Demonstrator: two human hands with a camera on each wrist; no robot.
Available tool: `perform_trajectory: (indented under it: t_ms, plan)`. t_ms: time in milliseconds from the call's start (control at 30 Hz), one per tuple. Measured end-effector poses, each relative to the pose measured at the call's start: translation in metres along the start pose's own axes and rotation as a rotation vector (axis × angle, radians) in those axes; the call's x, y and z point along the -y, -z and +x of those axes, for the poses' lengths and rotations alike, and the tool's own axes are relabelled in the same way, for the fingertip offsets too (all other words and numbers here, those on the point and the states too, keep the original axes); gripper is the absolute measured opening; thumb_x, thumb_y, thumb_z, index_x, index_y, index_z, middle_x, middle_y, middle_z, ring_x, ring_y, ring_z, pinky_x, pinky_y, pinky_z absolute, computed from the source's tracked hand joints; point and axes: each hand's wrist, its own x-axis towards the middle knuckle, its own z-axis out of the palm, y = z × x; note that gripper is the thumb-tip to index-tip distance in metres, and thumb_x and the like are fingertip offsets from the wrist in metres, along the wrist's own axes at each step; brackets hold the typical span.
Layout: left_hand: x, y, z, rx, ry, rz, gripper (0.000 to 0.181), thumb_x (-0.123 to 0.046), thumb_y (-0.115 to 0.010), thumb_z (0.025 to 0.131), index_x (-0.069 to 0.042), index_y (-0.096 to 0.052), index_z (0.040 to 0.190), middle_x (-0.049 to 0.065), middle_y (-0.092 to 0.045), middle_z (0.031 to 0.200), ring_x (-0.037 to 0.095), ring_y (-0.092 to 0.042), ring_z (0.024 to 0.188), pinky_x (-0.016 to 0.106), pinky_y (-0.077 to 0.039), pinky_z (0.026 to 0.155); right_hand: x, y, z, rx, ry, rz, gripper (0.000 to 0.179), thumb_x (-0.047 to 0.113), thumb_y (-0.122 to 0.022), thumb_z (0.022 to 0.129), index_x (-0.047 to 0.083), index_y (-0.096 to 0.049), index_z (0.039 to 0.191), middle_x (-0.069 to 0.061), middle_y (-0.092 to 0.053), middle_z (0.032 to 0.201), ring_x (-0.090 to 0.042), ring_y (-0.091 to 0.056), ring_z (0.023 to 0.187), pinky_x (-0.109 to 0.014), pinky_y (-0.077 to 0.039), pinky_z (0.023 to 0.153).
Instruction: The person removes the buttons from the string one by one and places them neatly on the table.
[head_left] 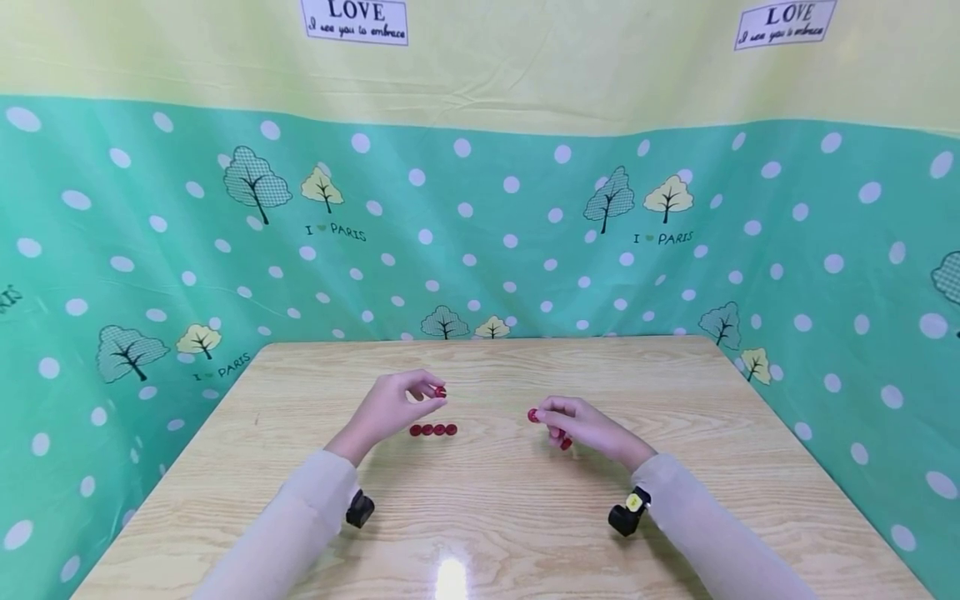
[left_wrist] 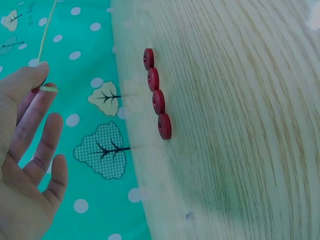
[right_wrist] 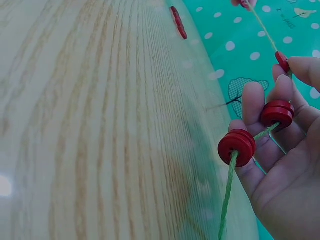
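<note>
Near the middle of the table my left hand pinches a red button between thumb and index finger. A short pale string end sticks out at those fingertips in the left wrist view. Across from it, my right hand pinches another red button. The green string runs taut between the two hands. Two small stacks of red buttons are threaded on it by my right palm, one stack against the fingers, the other stack lower. Several red buttons lie in a touching row below my left hand.
A light wooden table lies under both hands. Behind and beside it hangs a green and yellow curtain with dots and trees. Black wrist cameras sit on the left wrist and right wrist.
</note>
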Motion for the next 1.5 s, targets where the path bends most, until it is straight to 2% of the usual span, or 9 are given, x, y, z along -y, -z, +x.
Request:
perform_trajectory:
  t_ms: [767, 1500]
  plan:
    - [0.014, 0.011, -0.009, -0.012, 0.009, 0.025, 0.024, -0.028, -0.078, 0.089, -0.02, -0.074, 0.111, -0.01, -0.072, 0.091, 0.012, -0.062, 0.083, 0.035, -0.051, 0.07, -0.001, 0.0, -0.002, -0.007, -0.011, -0.005, 0.046, 0.039, -0.053, 0.104, -0.005, -0.058, 0.114, -0.002, -0.054, 0.077, -0.019, -0.053, 0.071, -0.03, -0.041, 0.063]
    - [0.021, 0.017, -0.014, -0.017, 0.007, 0.037, 0.025, -0.024, -0.077, 0.09, -0.016, -0.075, 0.113, -0.008, -0.073, 0.091, 0.012, -0.063, 0.084, 0.035, -0.051, 0.073, -0.002, 0.001, -0.001, -0.008, -0.009, -0.003, 0.045, 0.039, -0.054, 0.104, -0.005, -0.059, 0.115, -0.003, -0.054, 0.077, -0.02, -0.054, 0.072, -0.031, -0.043, 0.064]
